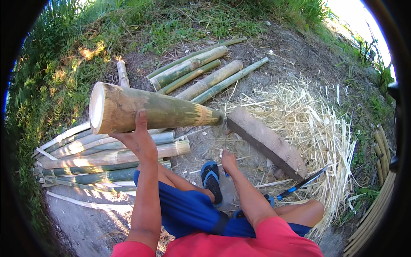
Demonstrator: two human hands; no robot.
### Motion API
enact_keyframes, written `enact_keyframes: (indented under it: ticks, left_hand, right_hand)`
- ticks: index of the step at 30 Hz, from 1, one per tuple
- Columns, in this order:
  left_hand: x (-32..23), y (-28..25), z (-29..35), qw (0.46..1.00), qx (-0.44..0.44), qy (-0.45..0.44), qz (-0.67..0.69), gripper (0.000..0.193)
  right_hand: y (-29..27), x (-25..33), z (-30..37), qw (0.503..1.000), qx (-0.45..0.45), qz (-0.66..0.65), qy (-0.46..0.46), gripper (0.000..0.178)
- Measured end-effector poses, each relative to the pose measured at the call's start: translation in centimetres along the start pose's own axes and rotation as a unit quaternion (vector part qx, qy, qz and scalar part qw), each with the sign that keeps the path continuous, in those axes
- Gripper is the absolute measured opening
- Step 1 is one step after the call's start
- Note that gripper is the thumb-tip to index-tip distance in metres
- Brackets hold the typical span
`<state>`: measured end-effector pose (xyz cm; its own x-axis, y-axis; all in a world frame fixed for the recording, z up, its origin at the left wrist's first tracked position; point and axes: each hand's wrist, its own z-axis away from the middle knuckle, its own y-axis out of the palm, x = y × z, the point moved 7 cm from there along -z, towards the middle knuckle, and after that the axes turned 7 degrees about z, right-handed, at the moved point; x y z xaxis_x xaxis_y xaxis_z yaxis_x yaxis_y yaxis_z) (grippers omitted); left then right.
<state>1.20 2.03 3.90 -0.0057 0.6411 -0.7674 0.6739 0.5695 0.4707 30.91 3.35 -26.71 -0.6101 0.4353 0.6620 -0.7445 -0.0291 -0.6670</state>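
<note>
My left hand (139, 137) is wrapped under the thick end of a bamboo pole section (158, 107), thumb up along its near side. The pole is raised off the ground; its pale cut end faces left and its narrower end reaches right, close to a wooden block (265, 141). My right hand (229, 160) is closed around the handle of what looks like a narrow-bladed knife (225, 139). Its thin blade points away from me, up beside the pole's narrow end. Whether the blade touches the bamboo I cannot tell.
Bamboo poles (192, 68) lie ahead, and split bamboo lengths (107, 158) are stacked at left. Pale shavings (312, 120) cover the right side. A blue-and-black handled tool (299, 185) lies by my right knee. Thin poles (376, 205) rest at far right.
</note>
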Motion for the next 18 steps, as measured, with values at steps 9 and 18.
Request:
enact_keyframes:
  ticks: [9, 18]
  left_hand:
    - [0.7, 1.4, 0.4, 0.999, -0.048, -0.001, -0.019, 0.102]
    - [3.4, -2.7, -3.4, 0.998, -0.021, 0.050, -0.042, 0.088]
  right_hand:
    - [4.5, 8.6, 2.7, 0.985, 0.013, -0.010, -0.172, 0.052]
    - [3.8, -0.6, -0.7, 0.999, -0.001, -0.028, -0.045, 0.059]
